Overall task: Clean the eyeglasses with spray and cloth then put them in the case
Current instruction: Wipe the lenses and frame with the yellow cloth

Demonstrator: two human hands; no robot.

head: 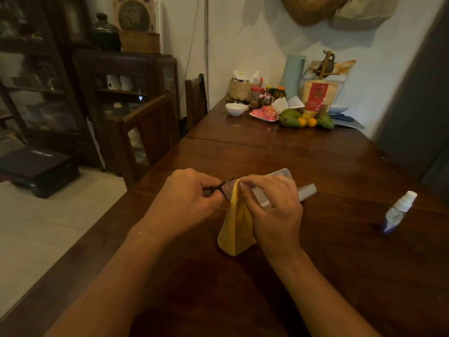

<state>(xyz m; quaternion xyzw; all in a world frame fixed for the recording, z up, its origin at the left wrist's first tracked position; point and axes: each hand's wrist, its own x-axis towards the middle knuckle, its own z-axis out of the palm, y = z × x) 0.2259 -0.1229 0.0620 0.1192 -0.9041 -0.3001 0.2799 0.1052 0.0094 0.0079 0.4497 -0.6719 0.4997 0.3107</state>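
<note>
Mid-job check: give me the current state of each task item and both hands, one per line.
eyeglasses: held off the table, lens being wiped
yellow cloth: pinched over the lens, the rest hanging down
case: behind the hands, open, lying on the table
spray bottle: lying on its side, untouched
left hand: gripping the frame
right hand: pinching the cloth

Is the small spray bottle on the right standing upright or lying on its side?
Lying on its side. The spray bottle rests flat on the table, white cap end pointing away, apart from both hands.
</note>
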